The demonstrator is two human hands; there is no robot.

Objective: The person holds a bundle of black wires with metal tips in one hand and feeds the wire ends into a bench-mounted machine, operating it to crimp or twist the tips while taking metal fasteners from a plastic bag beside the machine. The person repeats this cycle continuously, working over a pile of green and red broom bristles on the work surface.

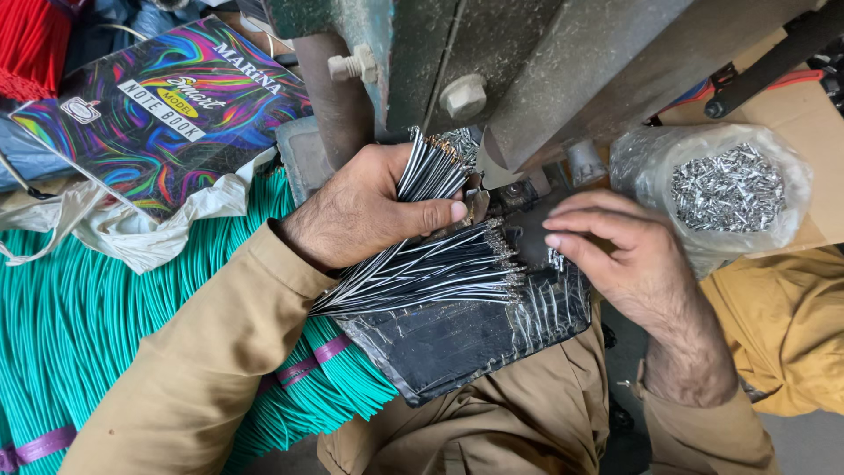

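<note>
Tan sleeves fill the bottom edge, from 6 to 8 o'clock. Above them, at centre, the left hand [369, 211] closes its fingers around a bundle of black-and-white wires [431, 264], thumb pressed across the top; some strands fan up toward 12, the rest lie flat pointing to 3 over a black pad [457, 339] wrapped in shiny tape. Too many wires to count.

Right hand [629, 259], at 3 o'clock, curls loosely beside the wire tips; its fingertips are turned under, so whether they pinch anything cannot be told.

One clear bag [708, 189] at 2 o'clock stands open, filled with small silver metal terminals [728, 186], uncountable. It rests on cardboard [813, 114].

At 12, a grey-green metal machine [527, 62] with two bolts is cut off by the top edge; the part under it is hard to make out.

At 9, green wires [79, 325] lie in one mass with purple bands. One colourful notebook [167, 114] sits at 10, over crumpled plastic [149, 224]. Red strands [31, 44] are cropped at 11.
</note>
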